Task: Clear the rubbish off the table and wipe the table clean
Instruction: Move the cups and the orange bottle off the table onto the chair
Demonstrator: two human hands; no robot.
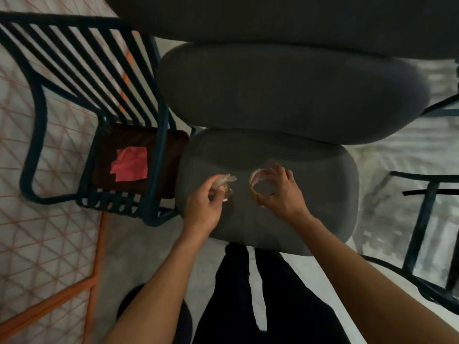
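Observation:
My left hand (207,203) grips a small crumpled clear wrapper (224,181) above the left part of a dark grey rounded surface (323,189). My right hand (280,192) holds a clear plastic cup (260,182) with a red and white band, its open mouth facing up, just right of the wrapper. Both hands hover low over the grey surface. A pink cloth (130,163) lies on a dark brown tray (171,145) to the left, on a metal chair seat.
A dark blue slatted metal chair (82,58) stands at the left on a white rug with orange lines. Larger grey rounded surfaces (285,95) stack beyond the near one. Another dark metal chair frame (422,219) stands at the right. My dark trouser legs are below.

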